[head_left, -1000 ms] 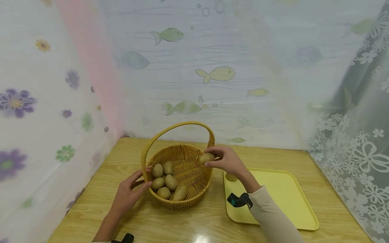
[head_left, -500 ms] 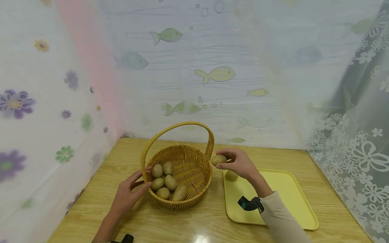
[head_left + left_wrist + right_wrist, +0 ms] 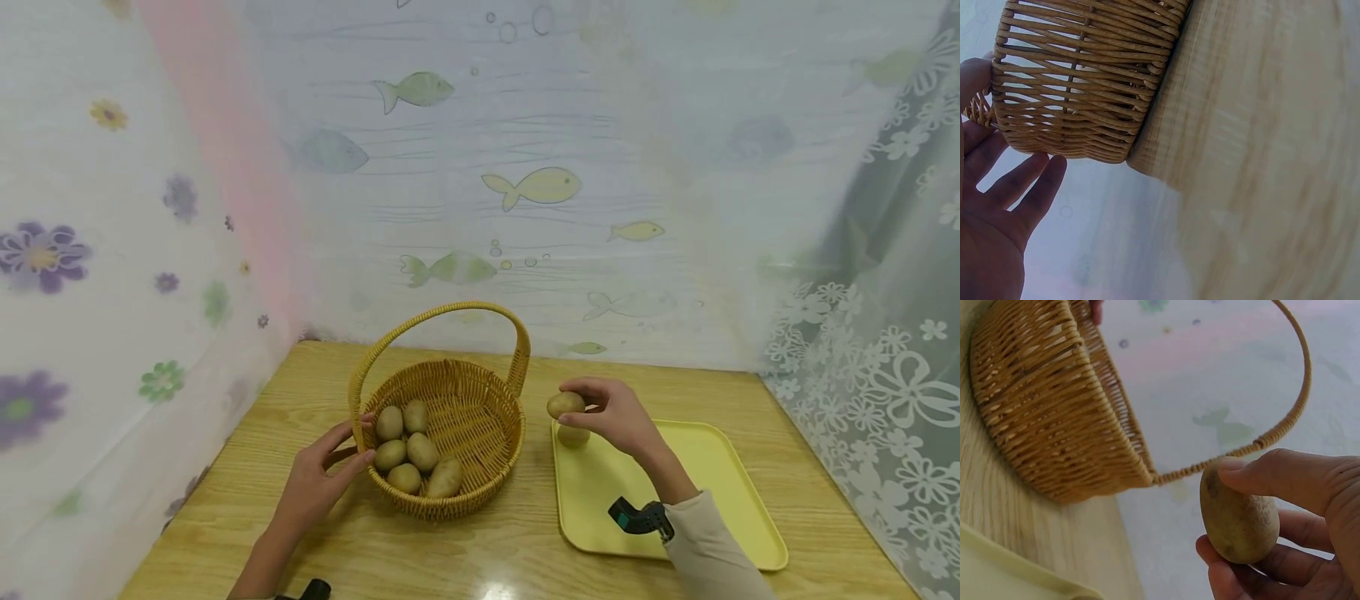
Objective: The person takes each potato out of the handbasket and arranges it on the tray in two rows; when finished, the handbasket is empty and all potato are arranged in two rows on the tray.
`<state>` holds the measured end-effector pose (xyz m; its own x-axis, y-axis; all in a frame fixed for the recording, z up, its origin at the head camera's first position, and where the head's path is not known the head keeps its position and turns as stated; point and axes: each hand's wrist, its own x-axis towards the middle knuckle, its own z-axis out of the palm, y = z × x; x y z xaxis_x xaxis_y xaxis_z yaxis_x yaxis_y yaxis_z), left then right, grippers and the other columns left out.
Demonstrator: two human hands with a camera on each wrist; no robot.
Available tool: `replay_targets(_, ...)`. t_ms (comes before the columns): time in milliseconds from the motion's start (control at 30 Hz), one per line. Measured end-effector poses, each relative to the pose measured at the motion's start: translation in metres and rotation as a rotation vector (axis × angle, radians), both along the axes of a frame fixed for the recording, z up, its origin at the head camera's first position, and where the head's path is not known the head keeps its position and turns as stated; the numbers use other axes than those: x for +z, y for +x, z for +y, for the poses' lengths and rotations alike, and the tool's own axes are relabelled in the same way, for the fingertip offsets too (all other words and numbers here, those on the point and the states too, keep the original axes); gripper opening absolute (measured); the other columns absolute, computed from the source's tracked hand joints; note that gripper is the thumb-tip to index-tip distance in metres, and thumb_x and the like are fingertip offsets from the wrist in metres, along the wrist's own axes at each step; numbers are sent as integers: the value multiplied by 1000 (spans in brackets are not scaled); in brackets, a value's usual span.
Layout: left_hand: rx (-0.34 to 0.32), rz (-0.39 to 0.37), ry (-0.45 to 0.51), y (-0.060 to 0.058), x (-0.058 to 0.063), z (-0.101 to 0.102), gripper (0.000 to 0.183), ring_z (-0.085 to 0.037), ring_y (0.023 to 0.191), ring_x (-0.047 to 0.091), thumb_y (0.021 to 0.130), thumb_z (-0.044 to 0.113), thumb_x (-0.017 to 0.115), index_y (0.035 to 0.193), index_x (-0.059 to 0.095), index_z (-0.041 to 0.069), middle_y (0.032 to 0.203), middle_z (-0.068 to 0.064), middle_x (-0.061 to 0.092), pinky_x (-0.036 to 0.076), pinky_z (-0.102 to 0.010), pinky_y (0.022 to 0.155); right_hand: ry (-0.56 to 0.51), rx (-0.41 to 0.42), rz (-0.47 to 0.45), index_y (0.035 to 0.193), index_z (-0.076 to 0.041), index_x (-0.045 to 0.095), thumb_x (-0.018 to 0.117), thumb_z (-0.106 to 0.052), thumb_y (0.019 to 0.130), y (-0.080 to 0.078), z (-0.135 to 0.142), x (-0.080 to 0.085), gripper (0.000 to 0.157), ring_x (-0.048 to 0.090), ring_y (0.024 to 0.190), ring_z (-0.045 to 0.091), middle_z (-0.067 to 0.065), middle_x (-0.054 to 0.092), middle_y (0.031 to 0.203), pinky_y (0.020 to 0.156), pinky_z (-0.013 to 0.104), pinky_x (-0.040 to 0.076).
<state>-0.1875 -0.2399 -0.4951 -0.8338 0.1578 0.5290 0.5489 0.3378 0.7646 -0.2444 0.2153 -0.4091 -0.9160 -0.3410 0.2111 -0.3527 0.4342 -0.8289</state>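
Observation:
In the head view my right hand (image 3: 617, 417) pinches a potato (image 3: 566, 406) above the far left corner of the yellow tray (image 3: 708, 492). Right beneath it a second potato (image 3: 573, 435) lies on the tray, partly covered by the held one. The right wrist view shows thumb and fingers around the held potato (image 3: 1238, 515). My left hand (image 3: 318, 475) holds the left rim of the wicker basket (image 3: 480, 492), by the foot of its handle. Several potatoes (image 3: 422, 451) lie in the basket's left half. Seen from the left wrist, the fingers (image 3: 1038, 187) reach along the basket's side (image 3: 1079, 81).
Basket and tray stand side by side on a wooden table (image 3: 487, 550), with a strip of tabletop between them. The basket's tall handle (image 3: 450, 307) arches over it. Patterned curtains (image 3: 450, 167) close off the back and both sides.
My right hand has carried the potato from the basket's right rim rightward, to over the tray's far left corner. The left hand and the basket have stayed in place.

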Motion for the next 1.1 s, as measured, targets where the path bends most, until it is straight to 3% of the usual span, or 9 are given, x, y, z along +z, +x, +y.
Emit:
replay_targets(400,-8,11,3,-1,-2,-1,50,-24,135,53,98,1,73,146,58,0,146,-18,58,58,-29,95,21,-53,16,131,-2,70,85,-18,90,4,23,-10,46,70,102,28,15,69,125,80,31,62)
replay_targets(867,-8,21,5,2,4,2,50,-28,134,55,98,1,73,146,59,2,145,-16,59,59,-29,94,48,-126,13,131,-1,70,85,-20,90,7,40,-17,47,69,101,30,16,70,122,78,33,62)
replay_targets(1100,-13,12,5,2,3,1,49,-33,134,53,98,0,73,145,59,0,145,-18,59,59,-31,94,53,-159,8,129,-1,71,85,-18,90,7,47,-28,45,69,103,32,15,72,120,74,29,61)
